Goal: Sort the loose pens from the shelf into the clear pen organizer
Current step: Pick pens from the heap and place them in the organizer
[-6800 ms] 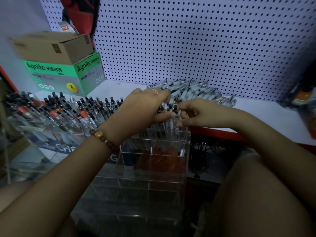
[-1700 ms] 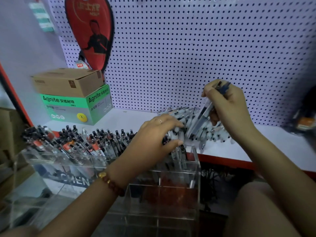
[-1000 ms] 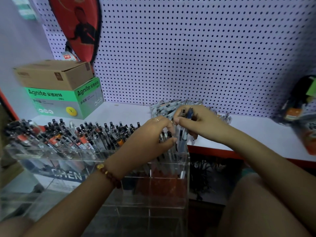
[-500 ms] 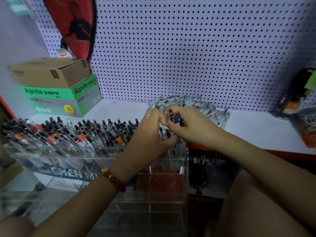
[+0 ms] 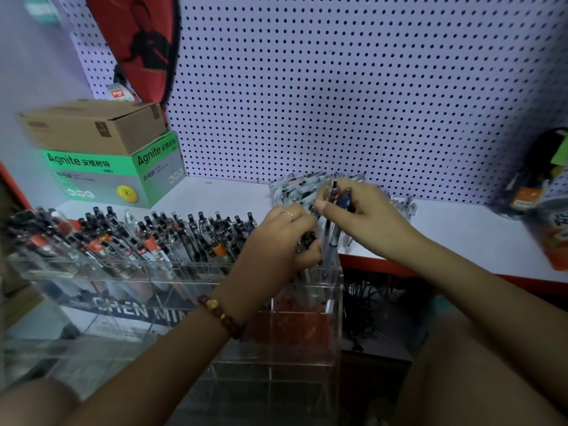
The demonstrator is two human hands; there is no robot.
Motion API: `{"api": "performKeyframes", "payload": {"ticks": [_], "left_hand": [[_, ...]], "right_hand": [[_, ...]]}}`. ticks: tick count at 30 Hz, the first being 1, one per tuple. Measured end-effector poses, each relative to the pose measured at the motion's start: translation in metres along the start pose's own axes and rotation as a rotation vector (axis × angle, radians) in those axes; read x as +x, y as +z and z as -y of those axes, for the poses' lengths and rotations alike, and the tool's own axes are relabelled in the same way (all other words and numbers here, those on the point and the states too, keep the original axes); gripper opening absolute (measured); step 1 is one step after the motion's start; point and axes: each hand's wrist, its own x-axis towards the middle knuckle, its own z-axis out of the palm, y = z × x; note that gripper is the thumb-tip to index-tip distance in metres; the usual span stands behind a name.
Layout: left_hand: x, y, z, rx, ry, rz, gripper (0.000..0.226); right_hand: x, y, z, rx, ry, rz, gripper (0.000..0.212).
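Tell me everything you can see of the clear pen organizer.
The clear pen organizer is a see-through plastic rack of stepped, divided compartments, standing in front of the white shelf. Its back row is packed with leaning pens. At its right-end compartment the left hand grips standing pens, while the right hand holds held pens upright at its rim.

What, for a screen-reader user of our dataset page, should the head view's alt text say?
A right hand holds a small bunch of pens tip-down at the right-end compartment of a clear pen organizer, while the left hand grips the standing pens there. Behind them, loose pens lie piled on a white shelf below a pegboard.
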Motion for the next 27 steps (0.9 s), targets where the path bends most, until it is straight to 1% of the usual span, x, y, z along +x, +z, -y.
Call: {"api": "performKeyframes", "payload": {"ticks": [3,6,10,14,16,19,21,24,27], "left_hand": [[0.002,0.002,-0.001,-0.008,0.005,0.015,0.020],[0.005,0.002,0.000,0.005,0.027,0.025,0.017],[0.009,-0.004,0.001,-0.085,0.034,0.067,0.012],[0.015,-0.010,0.003,-0.125,0.086,0.140,0.012],[0.017,-0.013,0.003,-0.128,0.097,0.146,0.014],[0.018,-0.016,0.002,-0.161,0.102,0.156,0.009],[0.019,-0.016,0.003,-0.163,0.106,0.164,0.007],[0.018,-0.014,0.006,-0.142,0.121,0.163,0.013],[0.016,-0.014,0.011,-0.125,0.131,0.162,0.017]], "right_hand": [[-0.001,0.001,0.002,-0.008,-0.008,0.019,0.015],[-0.001,0.001,0.003,-0.006,-0.013,0.038,0.015],[-0.002,-0.001,0.002,0.023,-0.002,0.041,0.018],[-0.003,-0.001,0.000,0.011,-0.027,0.032,0.013],[-0.002,-0.002,0.000,0.033,-0.039,0.040,0.008],[-0.001,-0.002,-0.002,0.051,-0.027,0.071,0.006],[0.000,0.000,-0.003,0.072,0.002,0.098,0.006],[0.002,0.004,-0.007,0.041,0.048,0.112,0.009],[0.001,0.007,-0.011,0.009,0.082,0.187,0.021]]}}
